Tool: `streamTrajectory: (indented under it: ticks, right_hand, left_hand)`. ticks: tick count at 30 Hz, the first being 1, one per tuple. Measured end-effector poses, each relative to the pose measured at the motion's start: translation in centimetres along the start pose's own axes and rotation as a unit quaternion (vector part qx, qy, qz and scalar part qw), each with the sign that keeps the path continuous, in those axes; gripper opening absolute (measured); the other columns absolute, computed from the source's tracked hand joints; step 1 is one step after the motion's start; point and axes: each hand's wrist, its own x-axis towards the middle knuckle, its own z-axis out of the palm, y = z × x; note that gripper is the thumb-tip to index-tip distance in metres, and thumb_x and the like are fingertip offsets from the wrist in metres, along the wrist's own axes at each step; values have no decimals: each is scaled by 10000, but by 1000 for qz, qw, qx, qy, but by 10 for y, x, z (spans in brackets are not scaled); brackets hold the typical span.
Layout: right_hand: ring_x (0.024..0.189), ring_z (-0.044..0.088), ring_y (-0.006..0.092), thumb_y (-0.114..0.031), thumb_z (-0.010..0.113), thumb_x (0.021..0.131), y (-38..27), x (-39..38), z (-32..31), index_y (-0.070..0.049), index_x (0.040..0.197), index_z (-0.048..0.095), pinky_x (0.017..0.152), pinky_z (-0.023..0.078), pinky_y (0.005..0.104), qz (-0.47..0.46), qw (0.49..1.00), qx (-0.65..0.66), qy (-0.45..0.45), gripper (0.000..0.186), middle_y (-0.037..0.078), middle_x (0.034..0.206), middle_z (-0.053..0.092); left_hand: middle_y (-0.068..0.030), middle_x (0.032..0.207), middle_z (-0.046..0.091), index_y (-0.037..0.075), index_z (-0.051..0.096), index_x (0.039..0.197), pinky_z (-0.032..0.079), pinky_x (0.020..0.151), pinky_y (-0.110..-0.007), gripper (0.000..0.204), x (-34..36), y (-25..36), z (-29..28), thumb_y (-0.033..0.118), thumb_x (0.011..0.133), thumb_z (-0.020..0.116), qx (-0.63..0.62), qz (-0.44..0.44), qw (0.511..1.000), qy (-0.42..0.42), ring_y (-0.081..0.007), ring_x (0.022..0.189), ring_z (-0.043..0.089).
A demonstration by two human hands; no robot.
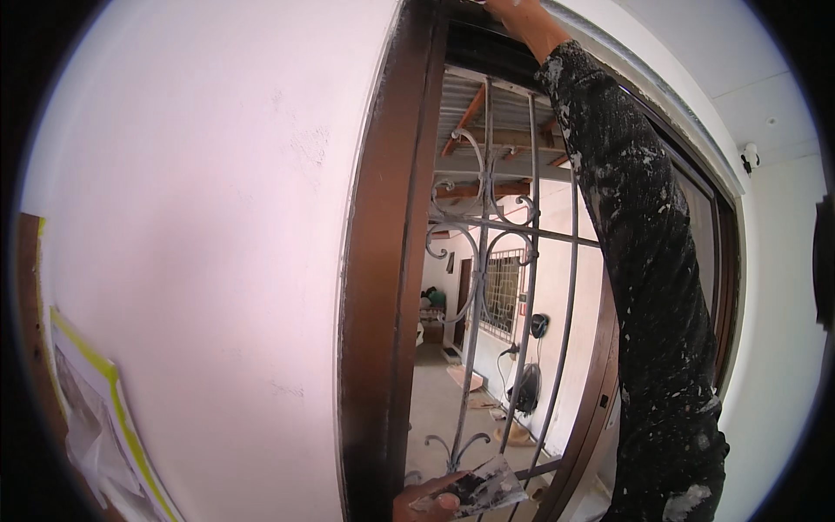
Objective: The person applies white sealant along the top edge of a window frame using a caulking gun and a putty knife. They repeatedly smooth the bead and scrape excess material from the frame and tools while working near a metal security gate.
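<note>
The right sleeve point(652, 235), black and flecked with white, climbs past the opening from the lower edge. Low in the middle, the left hand point(424, 505) is closed around a flat tool point(497, 487), its thumb over the near end. The tool sticks out to the right of the fingers, tilted slightly upward, in front of the foot of the grille. It is a thin grey plate with straight edges, smeared with whitish paste (thick in places, scraped thin in others) and darker close to the thumb. The right hand point(520, 19) is raised to the top of the brown frame point(383, 287); its fingers are cut off by the upper edge, so I cannot tell whether they hold anything.

To the left spreads a pale wall point(217, 217) with faint grey scuffs, and at its far left a crumpled sheet point(109, 461) edged with yellow tape point(115, 396). Within the frame stands a grey metal grille point(484, 223) with curled scrolls. Through its bars show a floor point(430, 391), a black bundle point(524, 390) against a light wall, a barred window point(502, 291) and, overhead, a corrugated roof point(457, 92).
</note>
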Motion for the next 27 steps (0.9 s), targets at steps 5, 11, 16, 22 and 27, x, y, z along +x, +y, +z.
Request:
streamTrajectory:
  ticks: [5, 11, 16, 22, 27]
  right_hand:
    - [768, 635, 322, -170, 795, 823, 2, 7, 8, 133, 980, 633, 715, 503, 439, -23, 998, -15, 61, 377, 214, 849, 682]
    - [927, 656, 432, -345, 806, 795, 14, 14, 13, 130, 1006, 643, 824, 506, 474, -63, 983, -135, 109, 545, 295, 1002, 683]
    - [790, 649, 326, -263, 819, 806, 21, 3, -11, 101, 869, 651, 725, 497, 439, -61, 983, -126, 119, 406, 224, 853, 688]
    - [567, 498, 153, -169, 821, 814, 18, -9, -34, 10, 699, 605, 540, 413, 334, -60, 998, 21, 26, 303, 45, 610, 560]
    - [599, 547, 184, -170, 817, 814, 4, -4, -12, 51, 754, 632, 561, 446, 361, -67, 996, -34, 50, 294, 86, 654, 613]
  left_hand:
    - [-33, 1104, 640, -19, 578, 1360, 485, 762, -248, 606, 0, -13, -6, 443, 973, 639, -29, 1, 999, -20, -93, 927, 563]
    - [2, 994, 618, -45, 576, 1347, 453, 693, -230, 590, 2, -14, -2, 417, 984, 633, -38, 59, 996, -45, -68, 845, 525]
    - [-9, 1025, 620, -37, 569, 1358, 456, 725, -241, 539, 3, -10, -3, 366, 1004, 608, -10, 2, 1000, -25, -81, 868, 532]
    - [1, 855, 673, 20, 702, 1166, 481, 672, -267, 710, 1, 1, 7, 644, 829, 715, 50, 32, 995, 76, -102, 720, 566]
    - [-5, 866, 679, 9, 679, 1234, 478, 657, -251, 763, 4, 9, 6, 648, 819, 723, 33, -1, 999, 33, -85, 727, 566]
